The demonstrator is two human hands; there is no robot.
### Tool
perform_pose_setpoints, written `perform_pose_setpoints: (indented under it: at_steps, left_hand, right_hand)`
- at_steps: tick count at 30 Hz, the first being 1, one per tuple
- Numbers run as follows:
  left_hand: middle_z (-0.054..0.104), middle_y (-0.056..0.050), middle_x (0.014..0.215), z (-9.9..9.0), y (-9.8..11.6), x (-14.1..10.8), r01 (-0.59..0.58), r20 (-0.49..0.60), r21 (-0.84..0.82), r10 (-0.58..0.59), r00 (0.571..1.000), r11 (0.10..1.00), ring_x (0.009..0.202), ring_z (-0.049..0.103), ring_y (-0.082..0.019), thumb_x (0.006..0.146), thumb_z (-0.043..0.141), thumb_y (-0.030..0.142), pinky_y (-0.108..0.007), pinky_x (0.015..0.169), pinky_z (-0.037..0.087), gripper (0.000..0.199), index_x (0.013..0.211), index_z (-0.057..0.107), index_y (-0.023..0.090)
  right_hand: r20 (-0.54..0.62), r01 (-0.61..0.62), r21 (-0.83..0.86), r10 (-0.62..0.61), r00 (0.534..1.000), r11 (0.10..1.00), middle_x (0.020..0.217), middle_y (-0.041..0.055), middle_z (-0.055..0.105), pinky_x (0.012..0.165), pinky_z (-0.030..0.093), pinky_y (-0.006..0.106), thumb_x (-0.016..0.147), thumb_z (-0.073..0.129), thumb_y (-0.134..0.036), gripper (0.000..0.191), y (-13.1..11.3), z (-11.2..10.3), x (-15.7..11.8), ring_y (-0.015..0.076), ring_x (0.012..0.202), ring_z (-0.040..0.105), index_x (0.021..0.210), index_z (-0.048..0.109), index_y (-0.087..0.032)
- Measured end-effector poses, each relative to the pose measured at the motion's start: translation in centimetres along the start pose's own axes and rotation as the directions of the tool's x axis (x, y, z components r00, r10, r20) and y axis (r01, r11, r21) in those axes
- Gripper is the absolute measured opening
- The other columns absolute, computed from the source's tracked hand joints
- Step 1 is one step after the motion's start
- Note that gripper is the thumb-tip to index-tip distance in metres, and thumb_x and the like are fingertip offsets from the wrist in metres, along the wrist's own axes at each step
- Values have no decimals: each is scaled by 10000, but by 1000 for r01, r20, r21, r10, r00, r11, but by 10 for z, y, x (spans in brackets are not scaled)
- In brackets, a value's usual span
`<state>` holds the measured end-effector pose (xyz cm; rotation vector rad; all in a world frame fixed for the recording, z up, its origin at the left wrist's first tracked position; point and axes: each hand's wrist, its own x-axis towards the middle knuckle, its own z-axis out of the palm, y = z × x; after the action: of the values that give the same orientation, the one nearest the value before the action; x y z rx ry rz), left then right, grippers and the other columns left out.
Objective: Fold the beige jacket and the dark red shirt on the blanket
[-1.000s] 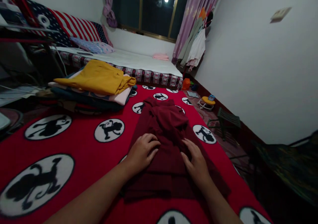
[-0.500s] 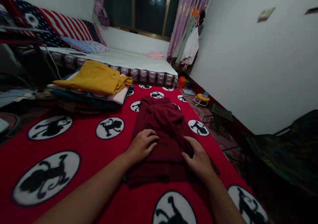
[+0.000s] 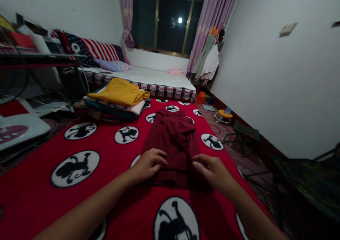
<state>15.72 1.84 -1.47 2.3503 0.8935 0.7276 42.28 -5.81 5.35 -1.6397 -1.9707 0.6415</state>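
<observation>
A dark red piece of clothing (image 3: 172, 140), partly folded and rumpled at its far end, lies on a red blanket (image 3: 106, 169) patterned with black monkeys in white ovals. My left hand (image 3: 148, 165) rests at its near left edge, fingers apart and slightly bent. At its right edge, my right hand (image 3: 212, 169) has thumb and forefinger close together, apparently pinching the cloth. Beyond my left hand, a stack of folded clothes (image 3: 135, 109) has a yellow garment (image 3: 119, 92) on top.
A bed (image 3: 148, 75) stands at the back below a window (image 3: 172, 23). To the left is a cluttered table (image 3: 42, 59). Along the right wall are a small yellow stool (image 3: 224, 114), a dark green folding stool (image 3: 245, 132) and a dark camouflage-patterned chair (image 3: 305, 183).
The clothing's right side has come inward, so it lies narrower at the near end. Both hands remain at its sides. The camera view has tilted up and shifted left.
</observation>
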Motion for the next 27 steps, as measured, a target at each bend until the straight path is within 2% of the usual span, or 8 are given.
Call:
perform_pose_setpoints:
  at_steps: [3, 5, 8, 10, 15, 18, 23, 27]
  left_hand:
    - [715, -24, 981, -1, 2, 11, 100, -67, -142, -110, 992, 985, 949, 645, -164, 748, 490, 47, -292, 885, 485, 316, 860, 732, 216]
    - [723, -26, 948, -3, 0, 26, 175, -144, -220, -209, 967, 960, 893, 664, -154, 764, 487, 73, -264, 834, 505, 334, 990, 698, 199]
    - [719, -49, 980, -8, -6, 56, 262, -234, -265, -326, 916, 928, 856, 679, -162, 809, 534, 183, -257, 780, 521, 372, 1174, 607, 180]
    - [715, -64, 970, -12, -11, 79, 316, -254, -243, -375, 892, 917, 823, 684, -175, 826, 568, 281, -265, 751, 526, 449, 1260, 544, 171]
    - [693, -133, 1071, -14, -17, 131, 394, -200, 39, -379, 904, 918, 974, 662, -291, 770, 624, 560, -368, 803, 514, 711, 1349, 474, 175]
    - [690, -140, 1103, -11, -16, 153, 355, -147, 185, -331, 932, 916, 991, 653, -310, 734, 686, 422, -380, 804, 507, 574, 1242, 582, 177]
    - [736, -59, 908, -30, -13, 193, 231, -55, 168, -225, 973, 958, 876, 669, -210, 686, 633, 146, -268, 787, 488, 248, 906, 745, 168]
    - [723, -41, 842, -69, -16, 229, 142, -146, 85, -128, 981, 986, 798, 648, -180, 716, 606, 172, -269, 769, 482, 271, 941, 747, 117]
  right_hand:
    - [293, -39, 263, -41, 955, 964, 766, 48, 718, 562, 431, 240, 825, 554, -449, 318, -2, 10, 23, 170, 656, 647, 862, 706, -171]
    - [178, -97, 305, 44, 983, 947, 734, 49, 699, 526, 421, 240, 814, 530, -469, 349, 10, 11, 51, 155, 584, 620, 834, 683, -156]
    - [-184, -80, 205, 119, 976, 976, 776, 56, 693, 596, 450, 264, 793, 534, -442, 308, 27, 12, 91, 171, 653, 629, 839, 655, -163]
    - [-203, -88, 91, 105, 974, 992, 797, 62, 694, 652, 457, 284, 801, 540, -447, 306, 28, 17, 101, 192, 726, 640, 849, 660, -170]
    - [-71, -17, -289, -4, 997, 957, 1147, 114, 629, 755, 464, 361, 712, 680, -529, 665, -2, 34, 57, 281, 966, 623, 1276, 545, -203]
    - [-23, 87, -393, -105, 994, 915, 1304, 122, 538, 794, 473, 375, 652, 744, -479, 803, -12, 35, 20, 307, 1084, 574, 1368, 458, -256]
    - [38, 90, -463, -81, 996, 882, 961, 67, 642, 645, 444, 286, 734, 585, -133, 204, 4, 34, -4, 214, 830, 616, 901, 637, -236]
    - [-2, 35, -207, -37, 999, 978, 738, 11, 598, 574, 388, 239, 781, 444, -59, 205, 4, 25, 0, 137, 640, 567, 781, 574, -217]
